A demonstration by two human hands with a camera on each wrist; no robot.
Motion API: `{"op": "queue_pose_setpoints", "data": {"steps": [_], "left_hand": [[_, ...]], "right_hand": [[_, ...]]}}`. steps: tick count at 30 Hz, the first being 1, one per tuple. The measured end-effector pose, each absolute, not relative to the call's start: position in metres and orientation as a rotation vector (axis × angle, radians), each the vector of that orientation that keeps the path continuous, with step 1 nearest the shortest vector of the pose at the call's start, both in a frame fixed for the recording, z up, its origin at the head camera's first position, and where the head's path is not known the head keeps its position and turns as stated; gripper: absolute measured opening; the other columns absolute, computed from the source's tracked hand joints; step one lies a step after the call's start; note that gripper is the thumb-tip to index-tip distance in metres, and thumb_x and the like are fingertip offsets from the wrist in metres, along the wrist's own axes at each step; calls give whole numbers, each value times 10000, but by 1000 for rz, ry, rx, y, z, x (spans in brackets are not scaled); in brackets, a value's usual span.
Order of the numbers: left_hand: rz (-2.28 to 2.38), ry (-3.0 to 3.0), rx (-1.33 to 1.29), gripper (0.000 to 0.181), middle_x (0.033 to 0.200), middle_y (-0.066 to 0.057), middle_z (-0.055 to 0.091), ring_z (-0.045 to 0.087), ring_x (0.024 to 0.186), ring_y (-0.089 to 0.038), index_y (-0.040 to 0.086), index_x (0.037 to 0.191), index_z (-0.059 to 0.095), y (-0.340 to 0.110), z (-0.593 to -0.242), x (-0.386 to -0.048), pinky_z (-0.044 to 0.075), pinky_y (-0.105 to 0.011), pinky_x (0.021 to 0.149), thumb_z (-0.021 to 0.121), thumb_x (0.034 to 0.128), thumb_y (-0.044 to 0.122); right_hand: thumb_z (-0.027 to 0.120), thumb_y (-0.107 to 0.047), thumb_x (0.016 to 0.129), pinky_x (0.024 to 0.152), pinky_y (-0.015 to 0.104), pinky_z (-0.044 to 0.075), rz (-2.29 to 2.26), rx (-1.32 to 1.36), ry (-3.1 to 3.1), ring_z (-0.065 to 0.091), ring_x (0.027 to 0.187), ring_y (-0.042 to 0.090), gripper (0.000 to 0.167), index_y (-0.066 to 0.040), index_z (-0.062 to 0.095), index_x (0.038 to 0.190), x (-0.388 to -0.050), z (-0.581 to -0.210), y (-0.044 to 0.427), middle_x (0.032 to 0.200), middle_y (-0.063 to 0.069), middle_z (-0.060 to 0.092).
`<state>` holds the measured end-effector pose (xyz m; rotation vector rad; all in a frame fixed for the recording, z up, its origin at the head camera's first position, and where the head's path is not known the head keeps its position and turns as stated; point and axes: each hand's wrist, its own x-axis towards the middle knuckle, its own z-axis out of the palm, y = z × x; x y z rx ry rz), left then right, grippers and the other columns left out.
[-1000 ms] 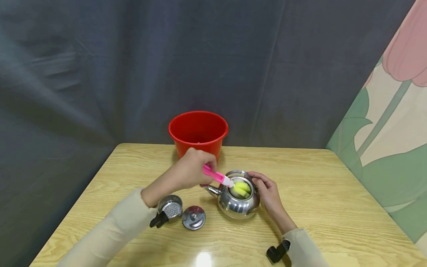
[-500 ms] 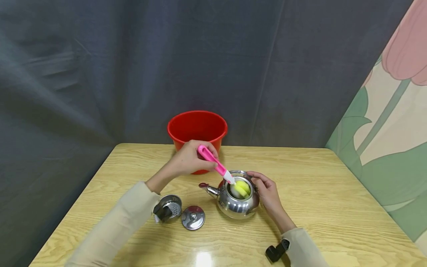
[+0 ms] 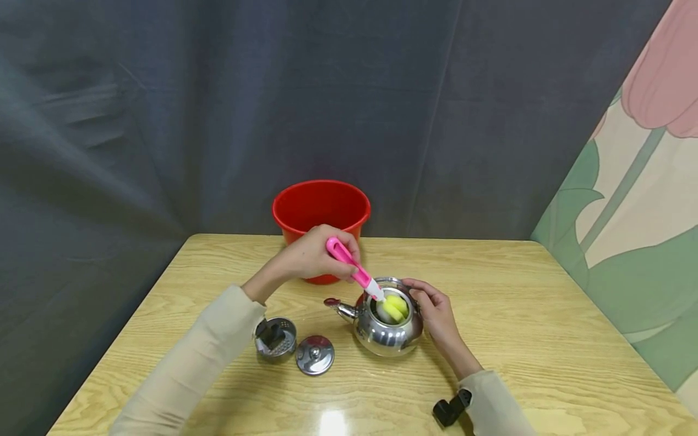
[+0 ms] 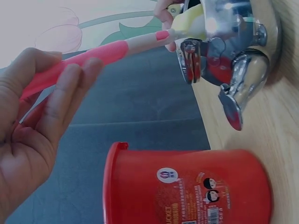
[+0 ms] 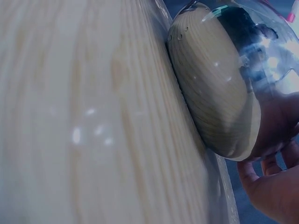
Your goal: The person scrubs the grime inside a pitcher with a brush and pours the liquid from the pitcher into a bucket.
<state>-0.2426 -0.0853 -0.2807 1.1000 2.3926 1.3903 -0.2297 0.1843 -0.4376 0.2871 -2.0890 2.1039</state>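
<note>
My left hand (image 3: 324, 251) grips the pink handle of a sponge brush (image 3: 347, 259), which slants down to the right. Its yellow sponge head (image 3: 397, 307) sits in the mouth of the shiny metal kettle (image 3: 384, 339), its lower part hidden inside. In the left wrist view, thumb and fingers hold the brush handle (image 4: 100, 53) above the kettle's spout (image 4: 247, 77). My right hand (image 3: 436, 309) holds the kettle at its right side by the rim and handle joint. Fingers of that hand (image 5: 275, 186) touch the kettle's curved wall in the right wrist view.
A red bucket (image 3: 322, 209) stands at the table's back edge, behind my left hand. Left of the kettle lie a round metal lid (image 3: 315, 357) and a perforated metal strainer (image 3: 279, 350), partly covered by the left wrist camera. A dark curtain (image 3: 327, 109) hangs behind the table.
Over the last second my left hand has risen slightly, and the brush handle stands steeper. The sponge stays in the kettle's mouth. My right hand and the kettle keep nearly the same place.
</note>
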Motion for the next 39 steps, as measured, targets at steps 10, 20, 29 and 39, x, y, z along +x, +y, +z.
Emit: {"op": "queue_pose_setpoints", "data": {"steps": [10, 20, 29, 39], "left_hand": [[1208, 2463, 1191, 82, 731, -8, 642, 546, 601, -176, 96, 860, 675, -78, -268, -251, 483, -270, 573, 740, 815, 77], [1016, 2372, 1184, 52, 735, -41, 668, 588, 573, -207, 84, 851, 668, -60, -243, -264, 537, -309, 600, 681, 817, 47], [836, 2340, 1140, 47, 770, -81, 663, 674, 691, -228, 15, 876, 659, -34, -221, -267, 564, -300, 683, 689, 843, 31], [592, 2348, 1167, 78, 747, -99, 649, 686, 661, -201, 30, 783, 650, 11, -200, -255, 564, -285, 652, 652, 854, -3]], "right_hand": [[459, -3, 957, 939, 238, 452, 2110, 307, -2074, 599, 1081, 104, 296, 101, 611, 1189, -232, -439, 181, 1129, 15, 673], [458, -14, 970, 916, 230, 463, 2083, 293, -2099, 591, 1082, 104, 287, 82, 625, 1182, -233, -438, 181, 1172, 86, 657], [462, 0, 951, 899, 243, 477, 2097, 303, -2077, 597, 1066, 114, 293, 76, 635, 1175, -233, -437, 179, 1179, 99, 653], [465, 18, 953, 879, 218, 464, 2062, 272, -2097, 585, 1022, 95, 289, 97, 626, 1180, -233, -434, 181, 1115, 56, 666]]}}
